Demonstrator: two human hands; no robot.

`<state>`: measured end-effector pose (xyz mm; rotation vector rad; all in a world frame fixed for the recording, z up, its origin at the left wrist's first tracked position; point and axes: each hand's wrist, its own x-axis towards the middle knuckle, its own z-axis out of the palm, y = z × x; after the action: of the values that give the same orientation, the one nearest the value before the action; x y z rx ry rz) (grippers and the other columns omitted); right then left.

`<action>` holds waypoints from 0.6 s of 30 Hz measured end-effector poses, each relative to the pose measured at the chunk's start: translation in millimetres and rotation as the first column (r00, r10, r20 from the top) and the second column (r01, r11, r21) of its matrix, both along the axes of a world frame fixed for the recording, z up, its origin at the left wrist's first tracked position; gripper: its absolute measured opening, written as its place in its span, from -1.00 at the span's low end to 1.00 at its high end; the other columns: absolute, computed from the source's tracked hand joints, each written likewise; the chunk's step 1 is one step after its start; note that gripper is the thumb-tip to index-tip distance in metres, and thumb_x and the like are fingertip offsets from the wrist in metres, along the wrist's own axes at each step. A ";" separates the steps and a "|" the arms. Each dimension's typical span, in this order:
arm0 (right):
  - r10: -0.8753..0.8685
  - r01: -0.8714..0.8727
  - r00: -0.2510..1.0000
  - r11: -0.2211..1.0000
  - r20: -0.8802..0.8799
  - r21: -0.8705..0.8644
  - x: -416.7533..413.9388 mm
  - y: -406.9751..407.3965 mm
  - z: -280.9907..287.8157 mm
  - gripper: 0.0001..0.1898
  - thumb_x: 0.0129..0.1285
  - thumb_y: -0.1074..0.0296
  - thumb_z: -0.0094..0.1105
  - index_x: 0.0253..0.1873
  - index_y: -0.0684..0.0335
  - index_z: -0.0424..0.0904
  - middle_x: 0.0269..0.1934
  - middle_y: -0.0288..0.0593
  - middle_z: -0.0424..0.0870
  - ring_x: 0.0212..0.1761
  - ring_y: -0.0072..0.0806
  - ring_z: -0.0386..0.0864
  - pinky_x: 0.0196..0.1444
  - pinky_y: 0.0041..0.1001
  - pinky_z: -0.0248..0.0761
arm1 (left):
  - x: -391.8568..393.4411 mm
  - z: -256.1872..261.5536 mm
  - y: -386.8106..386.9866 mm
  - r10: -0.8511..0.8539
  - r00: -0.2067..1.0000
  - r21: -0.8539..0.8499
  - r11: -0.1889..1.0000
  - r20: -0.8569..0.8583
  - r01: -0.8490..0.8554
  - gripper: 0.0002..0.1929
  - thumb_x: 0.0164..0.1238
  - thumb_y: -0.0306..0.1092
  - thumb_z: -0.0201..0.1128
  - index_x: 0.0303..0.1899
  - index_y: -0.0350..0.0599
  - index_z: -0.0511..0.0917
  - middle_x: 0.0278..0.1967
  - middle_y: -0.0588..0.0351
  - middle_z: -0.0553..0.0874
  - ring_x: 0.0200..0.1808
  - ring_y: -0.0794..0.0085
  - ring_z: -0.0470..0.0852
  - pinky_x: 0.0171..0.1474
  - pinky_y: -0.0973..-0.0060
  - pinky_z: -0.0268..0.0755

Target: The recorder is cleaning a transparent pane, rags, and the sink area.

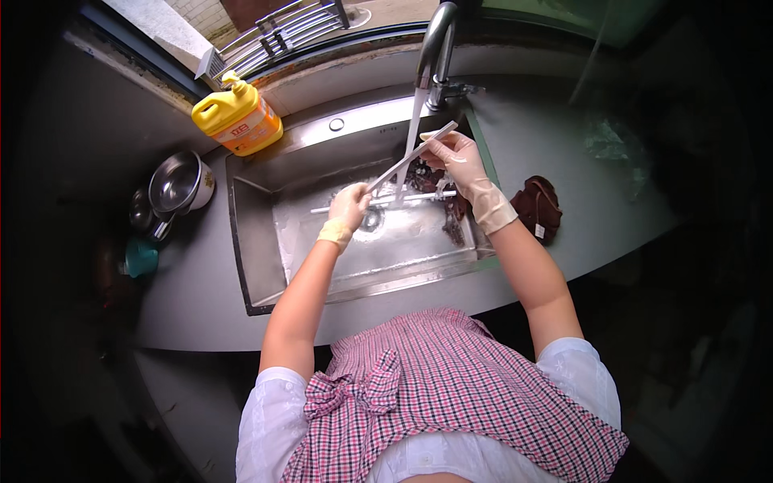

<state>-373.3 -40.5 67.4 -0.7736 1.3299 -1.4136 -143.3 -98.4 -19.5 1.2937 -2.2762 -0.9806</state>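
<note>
My left hand, in a thin translucent glove, grips the lower end of a slim pale strip over a stainless steel sink. Near the strip's upper end, my right hand, gloved too, holds it between thumb and fingers. Water runs from the curved metal faucet and passes by the strip between my hands. A second pale strip lies across the sink below, partly behind my left hand. Dark reddish-brown wet material is at the sink's right side, partly hidden by my right hand.
A yellow pump jug stands at the sink's back left corner. Metal pans and a teal cup are on the left. A dark brown cloth item lies right of the sink, with clear crumpled plastic farther back.
</note>
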 end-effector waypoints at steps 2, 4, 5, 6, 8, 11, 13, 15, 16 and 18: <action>0.005 -0.007 0.998 0.999 -0.055 -0.041 -1.0 4.5 11.4 -0.81 0.20 0.36 0.14 -0.12 0.28 0.56 -0.31 -0.25 0.62 -0.29 -0.55 0.59 -0.21 -0.60 0.47 | -24.8 4.2 -2.2 -0.039 0.994 0.031 0.999 -0.106 0.043 -0.83 0.15 -0.36 0.15 -0.23 -0.15 0.55 -0.29 -0.05 0.62 -0.22 0.12 0.58 -0.15 0.34 0.40; 0.024 -0.035 0.994 0.995 -0.106 -0.097 -3.9 7.8 17.7 -0.81 0.19 0.40 0.15 -0.12 0.32 0.57 -0.29 -0.25 0.61 -0.26 -0.59 0.56 -0.19 -0.61 0.45 | -43.3 7.9 -4.6 -0.075 0.988 0.022 0.997 -0.133 0.079 -0.84 0.15 -0.37 0.15 -0.24 -0.15 0.56 -0.30 -0.04 0.63 -0.23 0.14 0.59 -0.16 0.36 0.41; 0.019 -0.029 0.994 0.995 -0.107 -0.094 -5.3 7.7 19.4 -0.81 0.19 0.40 0.15 -0.12 0.32 0.57 -0.29 -0.25 0.61 -0.26 -0.59 0.56 -0.19 -0.61 0.45 | -50.9 7.4 -7.4 -0.090 0.969 0.092 0.989 -0.229 0.114 -0.85 0.17 -0.39 0.15 -0.24 -0.16 0.56 -0.32 -0.02 0.64 -0.26 0.20 0.61 -0.17 0.41 0.42; -0.006 -0.012 0.991 0.991 -0.133 -0.137 -7.4 7.7 20.3 -0.82 0.19 0.41 0.15 -0.12 0.32 0.57 -0.29 -0.24 0.61 -0.26 -0.59 0.55 -0.18 -0.61 0.45 | -59.7 11.9 -7.0 -0.103 0.941 0.159 0.974 -0.321 0.161 -0.87 0.19 -0.41 0.14 -0.25 -0.18 0.56 -0.34 0.00 0.65 -0.29 0.27 0.63 -0.19 0.45 0.43; -0.050 0.018 0.988 0.976 -0.143 -0.218 -11.7 5.2 18.2 -0.83 0.19 0.43 0.15 -0.14 0.34 0.57 -0.29 -0.24 0.61 -0.26 -0.60 0.54 -0.16 -0.61 0.44 | -73.6 21.6 -7.6 -0.072 0.891 0.244 0.949 -0.448 0.200 -0.89 0.22 -0.45 0.13 -0.26 -0.21 0.56 -0.40 0.14 0.66 -0.33 0.56 0.59 -0.21 0.59 0.41; -0.108 0.063 0.983 0.958 -0.148 -0.279 -8.2 -3.1 16.6 -0.84 0.14 0.48 0.18 -0.19 0.39 0.55 -0.34 -0.18 0.63 -0.30 -0.58 0.56 -0.19 -0.60 0.43 | -84.5 28.9 -15.2 -0.003 0.812 0.293 0.932 -0.584 0.213 -0.88 0.21 -0.45 0.16 -0.23 -0.19 0.57 -0.42 0.28 0.63 -0.35 0.69 0.51 -0.23 0.67 0.37; -0.101 0.050 0.981 0.959 -0.169 -0.280 -4.8 -6.3 17.0 -0.84 0.14 0.49 0.17 -0.19 0.39 0.55 -0.34 -0.19 0.63 -0.30 -0.58 0.56 -0.20 -0.60 0.43 | -90.1 36.0 -18.2 -0.018 0.837 0.303 0.928 -0.547 0.218 -0.87 0.20 -0.46 0.17 -0.22 -0.20 0.57 -0.40 0.27 0.64 -0.35 0.69 0.51 -0.23 0.68 0.37; -0.084 0.025 0.976 0.959 -0.200 -0.281 0.8 -13.0 12.8 -0.86 0.13 0.50 0.15 -0.20 0.39 0.54 -0.36 -0.20 0.62 -0.33 -0.58 0.55 -0.24 -0.60 0.42 | -94.8 41.0 -18.7 -0.026 0.789 0.285 0.925 -0.614 0.252 -0.86 0.20 -0.46 0.18 -0.21 -0.20 0.58 -0.39 0.26 0.64 -0.35 0.69 0.52 -0.22 0.68 0.38; -0.068 0.015 0.979 0.965 -0.192 -0.263 3.2 -14.7 8.9 -0.85 0.15 0.49 0.16 -0.18 0.39 0.54 -0.34 -0.21 0.61 -0.31 -0.58 0.54 -0.21 -0.60 0.42 | -96.4 42.5 -18.4 -0.029 0.733 0.263 0.923 -0.679 0.281 -0.86 0.20 -0.46 0.18 -0.21 -0.21 0.58 -0.37 0.26 0.65 -0.34 0.69 0.52 -0.21 0.69 0.38; -0.043 -0.005 0.983 0.967 -0.180 -0.256 9.5 -19.8 3.8 -0.85 0.17 0.48 0.15 -0.18 0.38 0.53 -0.34 -0.23 0.61 -0.30 -0.59 0.53 -0.19 -0.60 0.41 | -92.0 41.8 -19.3 0.004 0.721 0.273 0.927 -0.693 0.256 -0.86 0.21 -0.45 0.19 -0.21 -0.21 0.58 -0.36 0.24 0.65 -0.33 0.68 0.53 -0.20 0.69 0.38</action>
<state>-363.8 -60.4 71.2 -1.0870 1.3109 -1.5792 -235.3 -117.8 22.4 0.6835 -1.6538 -1.6509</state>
